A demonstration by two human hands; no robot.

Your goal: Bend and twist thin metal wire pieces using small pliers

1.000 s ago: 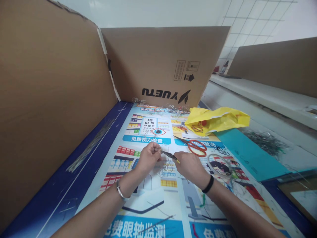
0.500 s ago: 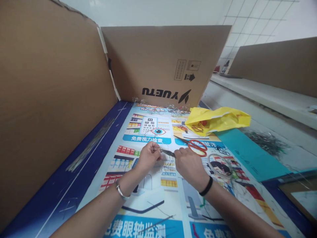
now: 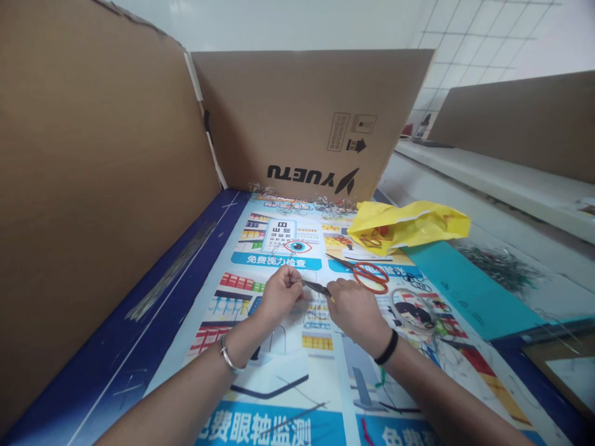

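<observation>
While right hand [image 3: 356, 310] grips likely pliers [image 3: 316, 287], scissors [image 3: 357, 269] near, poster edges [image 3: 203, 297] farther.

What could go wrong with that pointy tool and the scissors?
The dark, pointed metal tool in the right hand might slip and poke the fingertips of the left hand, right by its tip. The scissors with orange-red loop handles lie just beyond the right hand, which could bump them.

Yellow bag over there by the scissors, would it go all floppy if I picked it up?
Probably floppy: the yellow bag has creased, crumpled sides. It may feel light for its size, since its sides look thin. Pushed, it would likely slide or crumple rather than roll, because it lies low and uneven.
</observation>
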